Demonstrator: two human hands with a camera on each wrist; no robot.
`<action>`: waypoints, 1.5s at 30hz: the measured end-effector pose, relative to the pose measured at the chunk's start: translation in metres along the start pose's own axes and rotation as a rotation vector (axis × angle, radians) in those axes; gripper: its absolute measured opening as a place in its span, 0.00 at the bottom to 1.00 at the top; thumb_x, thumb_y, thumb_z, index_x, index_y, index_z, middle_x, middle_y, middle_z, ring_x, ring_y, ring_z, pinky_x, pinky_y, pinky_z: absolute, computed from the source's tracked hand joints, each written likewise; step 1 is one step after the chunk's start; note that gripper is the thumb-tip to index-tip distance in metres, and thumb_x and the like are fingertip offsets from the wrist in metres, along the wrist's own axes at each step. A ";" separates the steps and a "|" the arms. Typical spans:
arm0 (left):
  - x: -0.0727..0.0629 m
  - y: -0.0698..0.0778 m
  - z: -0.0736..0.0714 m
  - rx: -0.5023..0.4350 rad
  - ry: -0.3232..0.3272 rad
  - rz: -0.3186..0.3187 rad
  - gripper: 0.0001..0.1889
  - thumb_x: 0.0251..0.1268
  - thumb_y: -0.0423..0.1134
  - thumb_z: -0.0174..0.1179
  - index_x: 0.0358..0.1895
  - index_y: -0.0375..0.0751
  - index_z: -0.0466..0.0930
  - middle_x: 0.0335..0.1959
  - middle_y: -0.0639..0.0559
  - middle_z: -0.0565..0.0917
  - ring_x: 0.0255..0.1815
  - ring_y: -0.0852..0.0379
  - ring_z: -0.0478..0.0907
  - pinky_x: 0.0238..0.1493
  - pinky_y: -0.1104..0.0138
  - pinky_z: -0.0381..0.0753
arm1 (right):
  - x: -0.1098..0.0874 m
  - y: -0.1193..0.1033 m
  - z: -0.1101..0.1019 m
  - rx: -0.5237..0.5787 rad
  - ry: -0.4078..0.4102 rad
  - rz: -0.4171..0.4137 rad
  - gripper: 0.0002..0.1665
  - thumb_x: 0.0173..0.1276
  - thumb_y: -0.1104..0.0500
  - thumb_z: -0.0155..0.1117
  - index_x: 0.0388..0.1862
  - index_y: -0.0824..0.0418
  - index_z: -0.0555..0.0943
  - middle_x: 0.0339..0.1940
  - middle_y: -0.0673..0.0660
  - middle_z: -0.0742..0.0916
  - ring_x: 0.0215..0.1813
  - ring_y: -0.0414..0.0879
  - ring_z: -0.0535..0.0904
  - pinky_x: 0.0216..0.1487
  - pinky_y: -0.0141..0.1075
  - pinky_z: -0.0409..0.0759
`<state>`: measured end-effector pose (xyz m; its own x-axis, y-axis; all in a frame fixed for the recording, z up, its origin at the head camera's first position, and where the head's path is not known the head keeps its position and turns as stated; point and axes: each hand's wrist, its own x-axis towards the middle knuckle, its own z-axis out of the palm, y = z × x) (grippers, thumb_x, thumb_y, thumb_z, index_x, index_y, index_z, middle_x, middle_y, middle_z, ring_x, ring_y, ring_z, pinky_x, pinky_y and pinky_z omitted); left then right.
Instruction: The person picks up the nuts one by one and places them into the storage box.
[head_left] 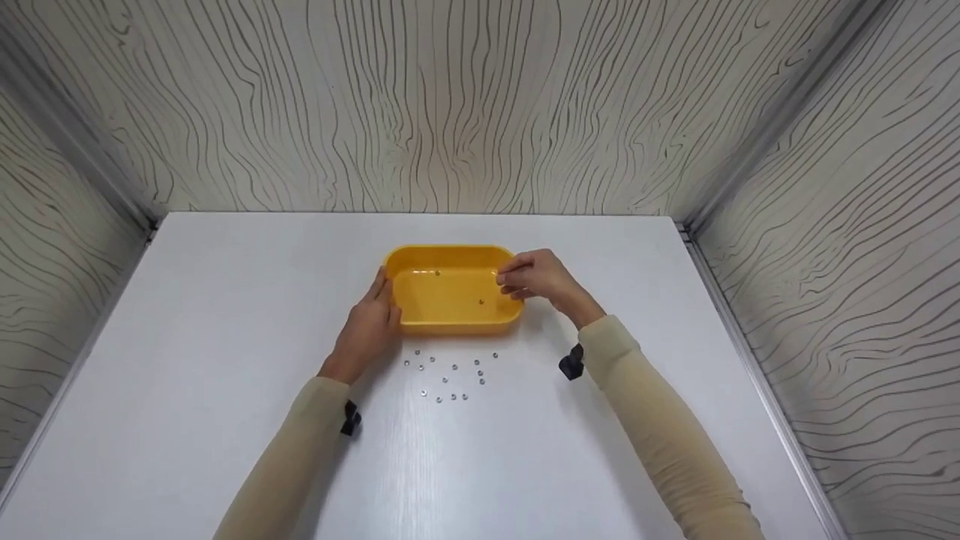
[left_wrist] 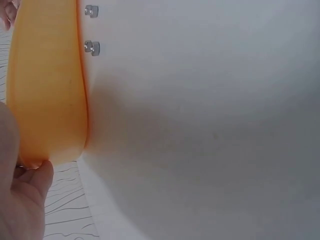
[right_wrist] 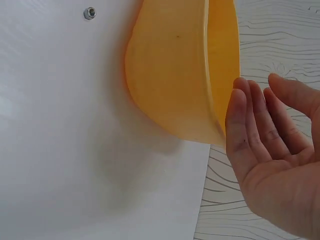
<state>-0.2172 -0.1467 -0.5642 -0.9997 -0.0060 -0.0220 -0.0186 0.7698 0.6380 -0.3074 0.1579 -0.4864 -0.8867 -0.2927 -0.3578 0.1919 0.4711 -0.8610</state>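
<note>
A yellow plastic tray with rounded corners sits on the white table. My left hand holds its left end, fingers along the outer wall; the left wrist view shows a fingertip against the tray. Over the tray's right rim is my right hand. Its fingers are loosely bent, thumb apart, with nothing seen between them in the right wrist view. Inside the tray lie two small metal nuts, one near the back and one further right. Several more hex nuts are scattered in front of it.
The white tabletop extends around the tray. Behind it stands a wood-grain patterned wall, with similar panels at both sides. Metal profiles run along the table's side edges. Dark devices are worn at both wrists.
</note>
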 end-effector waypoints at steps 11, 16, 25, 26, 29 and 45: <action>-0.002 -0.002 0.000 0.012 0.035 0.032 0.32 0.84 0.42 0.43 0.84 0.35 0.52 0.89 0.48 0.48 0.86 0.46 0.56 0.83 0.51 0.63 | -0.025 0.014 0.015 -0.053 -0.003 -0.141 0.11 0.74 0.57 0.70 0.48 0.63 0.88 0.48 0.65 0.92 0.46 0.50 0.91 0.50 0.39 0.91; 0.000 -0.002 0.000 0.001 0.027 0.023 0.33 0.84 0.42 0.44 0.85 0.37 0.50 0.89 0.48 0.47 0.87 0.46 0.56 0.83 0.51 0.62 | -0.040 0.022 0.021 -0.098 -0.015 -0.223 0.10 0.73 0.59 0.70 0.48 0.63 0.89 0.45 0.64 0.92 0.46 0.52 0.91 0.50 0.40 0.92; 0.001 -0.004 0.000 -0.003 0.013 0.022 0.33 0.83 0.41 0.43 0.84 0.35 0.50 0.90 0.49 0.46 0.88 0.46 0.54 0.84 0.51 0.61 | -0.062 0.033 0.032 -0.345 -0.010 -0.360 0.08 0.72 0.61 0.69 0.46 0.61 0.90 0.41 0.54 0.92 0.43 0.47 0.86 0.50 0.37 0.88; 0.001 -0.004 0.001 -0.006 0.013 0.022 0.33 0.83 0.41 0.43 0.84 0.35 0.50 0.90 0.49 0.46 0.88 0.46 0.54 0.84 0.51 0.61 | -0.064 0.035 0.034 -0.382 -0.018 -0.368 0.09 0.72 0.60 0.69 0.46 0.61 0.90 0.42 0.52 0.92 0.43 0.44 0.86 0.51 0.37 0.87; 0.000 -0.004 0.001 -0.010 0.017 0.031 0.33 0.83 0.42 0.43 0.84 0.34 0.51 0.90 0.49 0.46 0.87 0.46 0.55 0.83 0.51 0.62 | -0.068 0.038 0.039 -0.471 -0.050 -0.378 0.10 0.72 0.58 0.70 0.48 0.60 0.91 0.42 0.51 0.93 0.44 0.41 0.86 0.50 0.38 0.88; 0.000 -0.005 0.001 -0.030 0.022 0.037 0.32 0.83 0.42 0.43 0.84 0.36 0.50 0.89 0.49 0.47 0.87 0.46 0.54 0.84 0.51 0.62 | -0.065 0.058 0.070 -0.862 -0.081 -0.508 0.12 0.69 0.68 0.65 0.44 0.57 0.92 0.32 0.49 0.91 0.32 0.41 0.77 0.39 0.31 0.80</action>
<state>-0.2168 -0.1501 -0.5678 -0.9998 0.0075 0.0187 0.0180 0.7506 0.6605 -0.2098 0.1458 -0.5381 -0.7415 -0.6671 -0.0718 -0.6000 0.7072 -0.3739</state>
